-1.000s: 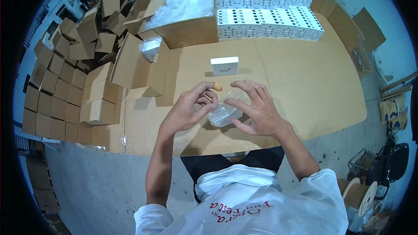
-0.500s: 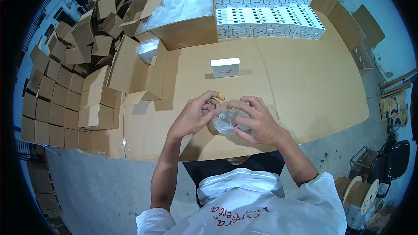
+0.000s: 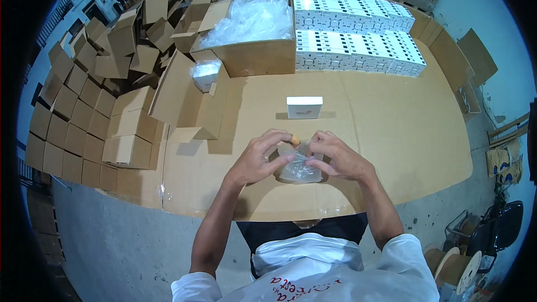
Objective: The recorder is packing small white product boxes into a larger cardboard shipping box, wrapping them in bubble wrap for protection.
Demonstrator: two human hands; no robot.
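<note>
Head view showed both of my hands meeting over the near edge of the cardboard-covered table (image 3: 391, 134). My left hand (image 3: 254, 162) and my right hand (image 3: 338, 159) each pinched the top of a small clear plastic bag (image 3: 299, 169), fingers closed on its upper edge. The bag hung between them just above the table, its long axis running away from me, mouth at the far end, bottom toward my body. A small orange piece (image 3: 295, 140) sat at the mouth, between my fingertips; what it was I could not tell.

Beyond my hands a small white box (image 3: 305, 107) stood on the table, its long side across my view. Farther back, an open cardboard carton (image 3: 260, 56) held a heap of clear plastic bags (image 3: 251, 17). Beside it on the right, white boxes (image 3: 355, 33) lay packed in tight rows. At my left, empty cardboard cartons (image 3: 89, 106) were stacked, and one open carton (image 3: 190, 106) held a clear plastic bundle (image 3: 205, 71).
</note>
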